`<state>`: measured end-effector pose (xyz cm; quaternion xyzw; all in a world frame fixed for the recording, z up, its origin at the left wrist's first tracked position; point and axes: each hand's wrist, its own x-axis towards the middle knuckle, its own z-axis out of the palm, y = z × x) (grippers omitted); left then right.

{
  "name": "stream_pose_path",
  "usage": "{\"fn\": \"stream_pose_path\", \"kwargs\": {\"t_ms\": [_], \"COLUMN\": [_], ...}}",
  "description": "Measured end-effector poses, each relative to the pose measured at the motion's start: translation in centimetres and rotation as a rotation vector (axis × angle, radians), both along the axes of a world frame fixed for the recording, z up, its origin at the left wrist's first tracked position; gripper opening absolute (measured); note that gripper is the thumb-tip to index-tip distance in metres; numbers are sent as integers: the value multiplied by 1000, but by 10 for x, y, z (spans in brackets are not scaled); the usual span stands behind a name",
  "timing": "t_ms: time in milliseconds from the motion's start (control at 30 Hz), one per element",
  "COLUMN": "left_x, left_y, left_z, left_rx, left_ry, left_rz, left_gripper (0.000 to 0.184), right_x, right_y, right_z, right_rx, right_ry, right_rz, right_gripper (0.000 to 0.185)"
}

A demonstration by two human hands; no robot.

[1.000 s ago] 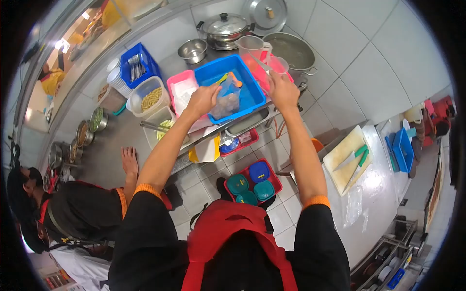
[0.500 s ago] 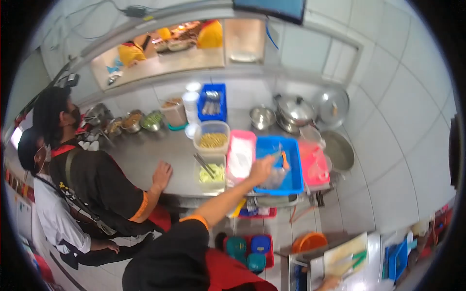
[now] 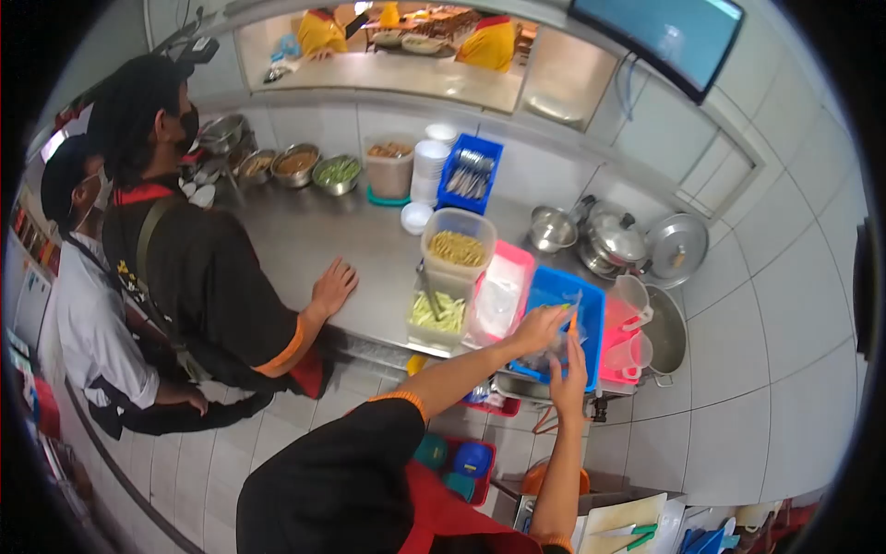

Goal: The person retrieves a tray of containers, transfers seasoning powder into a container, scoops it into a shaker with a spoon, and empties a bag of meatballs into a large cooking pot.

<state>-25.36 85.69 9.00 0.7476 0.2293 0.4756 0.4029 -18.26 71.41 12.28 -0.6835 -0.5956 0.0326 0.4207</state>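
Note:
Both my hands meet over the blue tray. My left hand reaches in from the left, fingers closed at a thin orange thing with a bit of green beside it; its kind is unclear. Just below, my right hand points upward, its fingertips at the lower end of the orange thing. Clear plastic bags lie crumpled in the tray, partly hidden by my hands. Left of the tray stands a pink tray with a white sheet or bag in it.
Tubs of chopped yellowish food and pale green strips stand further left. Pink-red jugs, a lidded pot and a steel bowl are rightward. A co-worker's hand rests on the counter. A green-handled knife lies on a board.
My right hand has risen from beside the cutting board to the blue tray, joining my left hand at the orange thing. The view has shifted, so the counter appears further right.

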Motion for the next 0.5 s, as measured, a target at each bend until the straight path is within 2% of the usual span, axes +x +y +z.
{"fn": "stream_pose_path", "kwargs": {"t_ms": [67,133,167,233,333,400,500], "left_x": [1,-1,-3,4,7,17,30], "left_y": [2,2,2,6,17,29,40], "left_z": [3,9,8,-3,-8,-11,-26], "left_rx": [22,-25,-77,-104,-268,-329,-444], "left_ry": [-76,-130,-158,-157,-8,-3,24], "left_rz": [10,4,-5,22,49,279,372], "left_gripper": [20,22,22,22,24,29,35], "right_x": [6,2,-2,-5,-1,-1,-5], "right_y": [26,42,45,46,43,37,31], "right_z": [-14,-13,-14,-5,-6,-11,-20], "right_rx": [12,-59,43,72,20,-18,24], "right_ry": [-50,38,1,-80,-147,-171,-173], "right_rz": [55,-86,-113,-72,-65,-109,-174], "right_gripper": [42,18,7,5,3,6,8]}}
